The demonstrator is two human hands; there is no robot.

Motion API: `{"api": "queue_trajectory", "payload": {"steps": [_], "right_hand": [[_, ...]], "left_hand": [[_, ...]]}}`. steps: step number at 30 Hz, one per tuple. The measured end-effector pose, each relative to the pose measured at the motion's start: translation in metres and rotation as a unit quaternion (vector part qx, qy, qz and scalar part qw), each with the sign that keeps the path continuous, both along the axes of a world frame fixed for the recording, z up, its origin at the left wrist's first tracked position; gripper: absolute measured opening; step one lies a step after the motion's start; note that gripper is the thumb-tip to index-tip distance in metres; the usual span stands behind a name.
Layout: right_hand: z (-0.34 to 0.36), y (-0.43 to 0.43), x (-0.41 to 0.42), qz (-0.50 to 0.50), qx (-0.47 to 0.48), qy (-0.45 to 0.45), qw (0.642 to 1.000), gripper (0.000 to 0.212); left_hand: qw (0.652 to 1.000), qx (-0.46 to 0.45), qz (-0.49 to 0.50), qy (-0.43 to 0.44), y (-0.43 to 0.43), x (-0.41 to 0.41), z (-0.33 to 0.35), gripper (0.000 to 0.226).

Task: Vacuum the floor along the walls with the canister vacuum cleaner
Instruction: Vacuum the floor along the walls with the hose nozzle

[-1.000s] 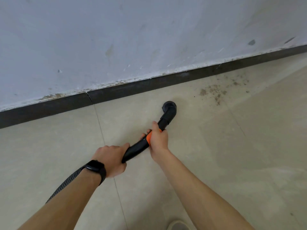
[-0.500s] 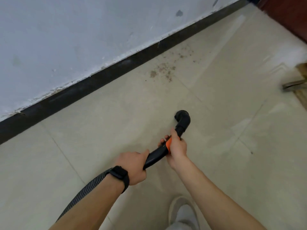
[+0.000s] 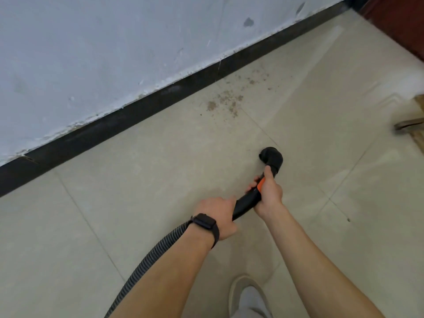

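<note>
The black curved plastic handle tube (image 3: 246, 203) of the vacuum cleaner, marked with an orange band, is held low over the beige tiled floor (image 3: 160, 180), a little right of the middle of the view. It is gripped at its rear end by the left hand (image 3: 216, 215), fingers curled round it, and at the orange band by the right hand (image 3: 269, 195). Its black elbow end (image 3: 273, 157) is pointed towards twelve o'clock; whether it touches the floor cannot be told. A ribbed grey hose (image 3: 149, 258) is led away towards seven o'clock. A patch of brown crumbly dirt (image 3: 226, 103) is seen at eleven o'clock from the elbow, near the black skirting board (image 3: 114, 125).
</note>
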State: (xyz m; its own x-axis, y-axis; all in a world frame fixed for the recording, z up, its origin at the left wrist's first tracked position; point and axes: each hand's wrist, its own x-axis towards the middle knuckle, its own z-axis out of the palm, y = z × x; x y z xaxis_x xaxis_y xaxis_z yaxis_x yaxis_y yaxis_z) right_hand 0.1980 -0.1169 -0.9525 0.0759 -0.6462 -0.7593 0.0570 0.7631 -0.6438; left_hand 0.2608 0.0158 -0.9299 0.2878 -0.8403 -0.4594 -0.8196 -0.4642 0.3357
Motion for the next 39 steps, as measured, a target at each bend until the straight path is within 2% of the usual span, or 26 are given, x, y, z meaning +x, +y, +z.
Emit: {"api": "queue_trajectory", "payload": {"steps": [6,18,31,39], "right_hand": [[-0.005,-0.020,-0.005,0.024,0.003,0.017,1.000,0.028],[-0.020,0.059,0.070,0.096,0.007,-0.014,0.995,0.028],[-0.020,-0.011,-0.003,0.046,-0.008,0.025,0.999,0.024],[-0.026,0.018,0.025,0.066,-0.018,0.020,0.997,0.024]], "left_hand": [[1.000,-0.006,0.018,0.011,-0.011,-0.010,-0.002,0.032],[0.994,0.025,0.102,-0.004,0.073,0.053,-0.027,0.025],[1.000,0.001,0.014,0.020,-0.001,-0.005,-0.022,0.029],[0.999,0.014,0.049,0.017,0.029,0.019,-0.027,0.026]]}}
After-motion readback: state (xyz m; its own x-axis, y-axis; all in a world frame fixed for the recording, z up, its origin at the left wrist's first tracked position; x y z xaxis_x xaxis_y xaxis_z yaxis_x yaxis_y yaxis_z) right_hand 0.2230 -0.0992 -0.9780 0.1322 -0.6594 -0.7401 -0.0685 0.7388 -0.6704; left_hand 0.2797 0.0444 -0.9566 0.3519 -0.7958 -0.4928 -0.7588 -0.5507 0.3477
